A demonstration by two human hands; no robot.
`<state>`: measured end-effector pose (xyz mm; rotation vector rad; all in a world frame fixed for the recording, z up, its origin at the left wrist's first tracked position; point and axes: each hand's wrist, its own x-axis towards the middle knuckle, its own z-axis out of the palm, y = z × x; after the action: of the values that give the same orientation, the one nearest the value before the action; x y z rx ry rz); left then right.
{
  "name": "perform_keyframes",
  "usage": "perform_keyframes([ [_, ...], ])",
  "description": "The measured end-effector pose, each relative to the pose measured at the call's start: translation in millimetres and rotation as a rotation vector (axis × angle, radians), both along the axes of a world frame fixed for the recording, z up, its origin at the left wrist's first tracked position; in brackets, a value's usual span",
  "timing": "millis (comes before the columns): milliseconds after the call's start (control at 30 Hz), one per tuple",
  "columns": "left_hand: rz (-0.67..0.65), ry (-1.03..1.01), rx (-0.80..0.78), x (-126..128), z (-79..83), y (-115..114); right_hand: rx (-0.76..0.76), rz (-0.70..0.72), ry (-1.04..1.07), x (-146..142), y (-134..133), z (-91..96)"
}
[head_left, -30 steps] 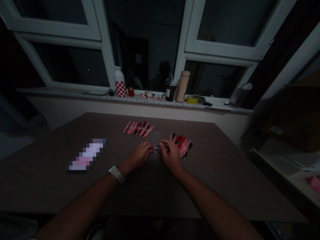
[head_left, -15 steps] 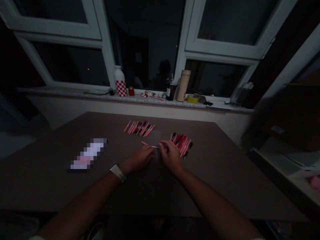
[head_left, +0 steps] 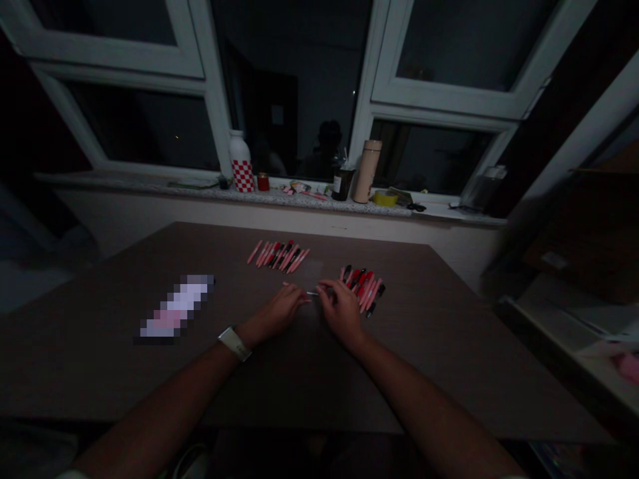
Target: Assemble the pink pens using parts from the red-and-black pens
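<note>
My left hand (head_left: 279,309) and my right hand (head_left: 341,309) meet near the middle of a dark brown table (head_left: 124,366). Both pinch the ends of a thin pink pen (head_left: 308,293) held between them just above the tabletop. A white watch sits on my left wrist. Right beside my right hand lies a heap of red, pink and black pens (head_left: 363,285). Farther back lies a tidy row of pink and red pens (head_left: 278,255).
A blurred flat object (head_left: 174,308) lies at the left of the table. On the windowsill stand a white bottle with red checks (head_left: 240,163), a small red jar (head_left: 262,181), a dark cup (head_left: 342,184), a tall beige flask (head_left: 366,171) and a tape roll (head_left: 385,197).
Both hands stay together on the pen; the left hand has shifted slightly along it, and the pen sits a little differently between the fingers.
</note>
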<state>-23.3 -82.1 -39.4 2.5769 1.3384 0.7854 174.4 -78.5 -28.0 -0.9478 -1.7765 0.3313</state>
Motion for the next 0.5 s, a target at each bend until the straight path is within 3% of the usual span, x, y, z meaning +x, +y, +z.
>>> perform_keyframes([
  [267,0.093,-0.212,0.024,7.4,23.0,-8.1,0.058,0.07,-0.146,3.0,-1.9,0.6],
  [500,0.006,-0.192,0.039,10.5,25.1,-10.9,0.061,0.187,-0.164,-1.4,-2.8,0.9],
])
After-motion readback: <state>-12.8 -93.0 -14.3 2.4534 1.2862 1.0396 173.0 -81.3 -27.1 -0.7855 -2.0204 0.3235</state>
